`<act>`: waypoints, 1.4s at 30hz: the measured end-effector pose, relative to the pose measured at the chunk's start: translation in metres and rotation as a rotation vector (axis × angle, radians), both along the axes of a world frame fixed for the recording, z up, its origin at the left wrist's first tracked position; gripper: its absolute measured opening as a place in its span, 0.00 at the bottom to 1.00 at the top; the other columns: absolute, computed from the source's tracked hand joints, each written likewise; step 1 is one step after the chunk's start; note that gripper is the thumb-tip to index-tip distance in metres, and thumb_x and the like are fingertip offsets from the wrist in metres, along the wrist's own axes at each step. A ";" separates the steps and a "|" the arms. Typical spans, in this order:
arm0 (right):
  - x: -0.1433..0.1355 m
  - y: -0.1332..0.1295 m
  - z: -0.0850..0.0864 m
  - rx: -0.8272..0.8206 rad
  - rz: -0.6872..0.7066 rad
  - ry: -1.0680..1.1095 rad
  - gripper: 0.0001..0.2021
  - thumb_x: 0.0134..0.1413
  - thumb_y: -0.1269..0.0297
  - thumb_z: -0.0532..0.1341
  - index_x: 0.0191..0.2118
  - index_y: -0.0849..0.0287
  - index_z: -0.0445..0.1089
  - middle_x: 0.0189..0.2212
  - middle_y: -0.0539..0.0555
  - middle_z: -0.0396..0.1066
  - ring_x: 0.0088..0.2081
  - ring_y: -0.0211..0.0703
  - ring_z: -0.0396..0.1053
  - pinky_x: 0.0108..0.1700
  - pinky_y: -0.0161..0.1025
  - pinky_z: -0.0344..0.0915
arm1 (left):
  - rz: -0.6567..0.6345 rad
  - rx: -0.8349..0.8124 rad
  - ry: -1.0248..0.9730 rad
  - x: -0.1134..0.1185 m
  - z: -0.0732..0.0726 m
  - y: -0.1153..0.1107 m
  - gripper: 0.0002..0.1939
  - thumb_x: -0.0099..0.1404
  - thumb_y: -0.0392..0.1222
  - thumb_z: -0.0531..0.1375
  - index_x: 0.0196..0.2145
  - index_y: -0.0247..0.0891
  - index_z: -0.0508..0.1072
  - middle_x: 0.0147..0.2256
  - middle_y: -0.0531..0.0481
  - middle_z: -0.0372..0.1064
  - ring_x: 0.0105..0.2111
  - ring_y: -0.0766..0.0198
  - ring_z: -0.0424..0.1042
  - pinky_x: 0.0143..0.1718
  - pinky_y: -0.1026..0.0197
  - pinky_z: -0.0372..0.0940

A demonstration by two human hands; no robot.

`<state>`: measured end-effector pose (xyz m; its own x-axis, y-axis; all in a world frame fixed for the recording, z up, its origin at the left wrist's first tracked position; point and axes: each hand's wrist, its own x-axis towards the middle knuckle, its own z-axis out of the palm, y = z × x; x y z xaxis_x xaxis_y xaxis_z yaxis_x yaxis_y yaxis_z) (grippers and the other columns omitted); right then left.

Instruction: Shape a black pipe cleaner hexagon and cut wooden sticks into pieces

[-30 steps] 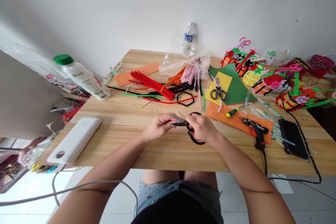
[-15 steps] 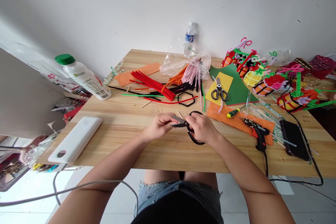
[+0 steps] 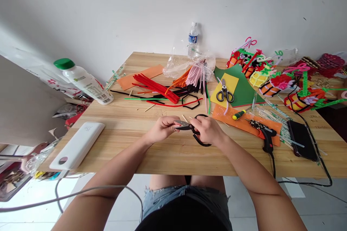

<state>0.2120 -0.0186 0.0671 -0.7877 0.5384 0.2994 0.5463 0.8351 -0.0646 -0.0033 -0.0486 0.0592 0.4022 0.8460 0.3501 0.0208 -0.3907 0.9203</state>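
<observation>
My right hand [image 3: 207, 129] is wrapped round the handles of black-handled scissors [image 3: 183, 125], whose blades point left over the table's front part. My left hand [image 3: 163, 127] is closed in a pinch at the blade tips; what it holds there is too small to make out. Short wooden stick pieces [image 3: 184, 118] show just behind the blades. Beyond the hands lie a black pipe-cleaner hexagon [image 3: 191, 107], a red pipe-cleaner bundle [image 3: 157, 87] and a second pair of scissors [image 3: 225, 95] on yellow paper [image 3: 232, 83].
On the wooden table [image 3: 119, 151], a white power bank [image 3: 77, 145] and a green-capped bottle [image 3: 85, 82] are at the left. To the right are a glue gun [image 3: 267, 137], a screwdriver [image 3: 239, 114], a phone [image 3: 302, 140] and colourful small baskets [image 3: 275, 85]. A water bottle [image 3: 193, 39] stands behind.
The scissor blades have come closer together between my hands. My hands have barely moved, and the whole view has shifted slightly.
</observation>
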 end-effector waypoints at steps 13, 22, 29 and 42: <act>-0.003 -0.002 0.004 -0.027 -0.018 -0.008 0.13 0.49 0.71 0.55 0.42 0.64 0.68 0.28 0.55 0.63 0.29 0.43 0.58 0.30 0.38 0.52 | 0.026 -0.037 -0.067 0.003 -0.004 0.001 0.15 0.61 0.47 0.61 0.23 0.32 0.72 0.22 0.48 0.67 0.22 0.68 0.64 0.25 0.66 0.60; -0.004 -0.003 -0.002 -0.015 -0.010 0.000 0.12 0.50 0.71 0.54 0.41 0.65 0.69 0.26 0.55 0.63 0.27 0.43 0.57 0.28 0.38 0.50 | 0.045 0.028 -0.084 0.006 -0.004 -0.001 0.14 0.62 0.46 0.60 0.25 0.33 0.74 0.24 0.46 0.70 0.24 0.67 0.66 0.26 0.65 0.62; -0.002 0.000 -0.004 0.000 -0.017 -0.027 0.10 0.49 0.71 0.55 0.38 0.64 0.70 0.24 0.54 0.64 0.24 0.41 0.58 0.27 0.37 0.49 | 0.012 -0.034 -0.017 0.001 -0.002 0.000 0.16 0.62 0.46 0.61 0.23 0.32 0.71 0.22 0.49 0.66 0.23 0.68 0.63 0.26 0.65 0.60; 0.005 0.005 0.006 -0.845 -0.006 0.458 0.05 0.55 0.68 0.52 0.38 0.57 0.60 0.21 0.43 0.55 0.20 0.33 0.54 0.24 0.31 0.54 | -0.183 -0.429 -0.524 0.007 -0.013 0.002 0.10 0.61 0.43 0.63 0.38 0.35 0.71 0.24 0.54 0.66 0.19 0.69 0.68 0.23 0.64 0.60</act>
<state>0.2175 -0.0131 0.0730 -0.6872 0.7211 0.0884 0.3229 0.4122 -0.8519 0.0042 -0.0464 0.0458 0.4206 0.8877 0.1874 -0.4996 0.0542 0.8646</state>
